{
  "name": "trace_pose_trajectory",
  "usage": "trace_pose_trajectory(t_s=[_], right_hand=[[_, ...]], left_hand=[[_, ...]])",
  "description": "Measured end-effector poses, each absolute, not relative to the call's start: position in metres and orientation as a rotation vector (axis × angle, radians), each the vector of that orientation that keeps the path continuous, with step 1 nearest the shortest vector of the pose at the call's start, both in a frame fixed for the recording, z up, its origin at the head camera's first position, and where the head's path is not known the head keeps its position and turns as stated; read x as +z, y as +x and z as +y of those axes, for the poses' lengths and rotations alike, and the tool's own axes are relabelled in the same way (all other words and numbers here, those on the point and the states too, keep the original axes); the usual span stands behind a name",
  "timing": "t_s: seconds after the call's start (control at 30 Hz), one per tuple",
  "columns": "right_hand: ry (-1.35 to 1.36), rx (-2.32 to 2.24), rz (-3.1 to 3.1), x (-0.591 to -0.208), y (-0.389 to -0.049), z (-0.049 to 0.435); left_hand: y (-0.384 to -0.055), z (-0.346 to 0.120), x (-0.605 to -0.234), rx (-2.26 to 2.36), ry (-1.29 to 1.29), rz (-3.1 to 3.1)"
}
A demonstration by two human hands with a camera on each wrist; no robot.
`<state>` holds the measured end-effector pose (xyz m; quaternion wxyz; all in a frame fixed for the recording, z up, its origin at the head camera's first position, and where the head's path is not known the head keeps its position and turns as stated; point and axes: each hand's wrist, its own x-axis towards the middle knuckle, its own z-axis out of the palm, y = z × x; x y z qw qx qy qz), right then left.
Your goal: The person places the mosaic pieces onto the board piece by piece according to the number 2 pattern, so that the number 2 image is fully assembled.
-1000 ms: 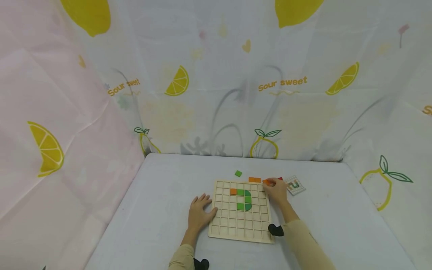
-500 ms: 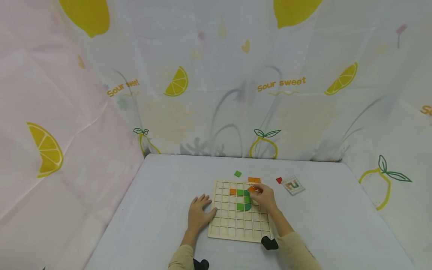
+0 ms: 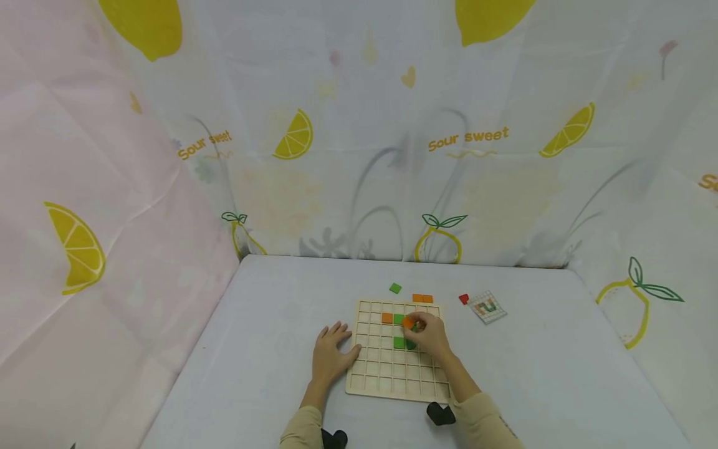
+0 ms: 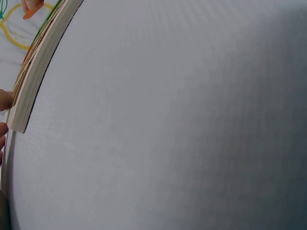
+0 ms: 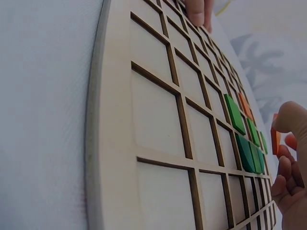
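Note:
My right hand (image 3: 430, 337) pinches an orange square tile (image 3: 408, 323) over the upper part of a wooden grid board (image 3: 381, 381). In the right wrist view that tile stands on edge between thumb and fingers, above the board's surface. Set into the grid are an orange square (image 3: 387, 318), green squares (image 5: 234, 114) and dark green round-cornered pieces (image 5: 245, 153); the right hand partly covers them in the head view. My left hand (image 3: 332, 354) lies at the board's left side, fingers spread, its thumb (image 5: 195, 13) on the border.
Behind the board lie a loose green tile (image 3: 395, 289) and two orange tiles (image 3: 422, 299) side by side. A red piece (image 3: 464, 299) sits beside a printed pattern card (image 3: 487, 307) at the right. White cloth covers the table (image 3: 252, 349), with a printed curtain behind.
My right hand has carried the orange tile from the board's top right corner leftward and down over the green pieces, uncovering the red piece. The left hand stays in place.

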<state>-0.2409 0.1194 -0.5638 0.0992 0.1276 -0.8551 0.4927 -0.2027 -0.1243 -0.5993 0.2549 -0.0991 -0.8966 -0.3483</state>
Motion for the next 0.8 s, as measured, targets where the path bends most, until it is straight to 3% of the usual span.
trace_pose_trajectory(t_s=[0.53, 0.8], right_hand=[[0.329, 1.479, -2.518, -0.563, -0.236, 0.123], [-0.019, 1.328, -2.558, -0.567, -0.248, 0.174]], left_hand=[[-0.204, -0.123, -0.600, -0.939, -0.278, -2.423], [-0.204, -0.124, -0.602, -0.915, -0.292, -2.408]])
